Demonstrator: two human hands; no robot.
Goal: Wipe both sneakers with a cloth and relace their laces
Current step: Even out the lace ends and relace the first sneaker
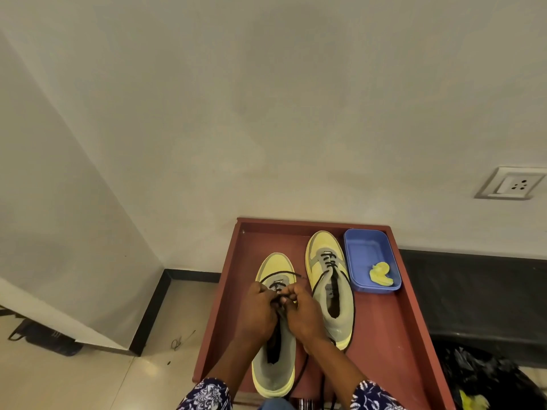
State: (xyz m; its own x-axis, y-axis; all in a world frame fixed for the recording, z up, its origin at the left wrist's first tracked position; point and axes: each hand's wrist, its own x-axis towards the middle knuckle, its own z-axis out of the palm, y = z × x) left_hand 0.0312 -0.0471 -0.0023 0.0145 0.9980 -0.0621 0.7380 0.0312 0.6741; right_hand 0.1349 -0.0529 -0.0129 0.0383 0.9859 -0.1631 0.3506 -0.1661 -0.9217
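Two yellow and grey sneakers stand side by side on a reddish-brown table [381, 335], toes pointing to the wall. Over the tongue of the left sneaker [273, 371], my left hand [256, 313] and my right hand [300, 313] meet, each pinching its black lace [281, 274], which loops across the toe. The right sneaker [331, 291] stands untouched, laced partway, its lace ends trailing down its sides. A crumpled yellow cloth [380, 275] lies in a blue plastic tub [362, 253] right of that sneaker.
The table's far edge meets a pale wall with a socket [513, 184] at the right. A black ledge [473, 291] runs right of the table, with a black bag [488, 377] below. Tiled floor and a small black cord [177, 342] lie to the left.
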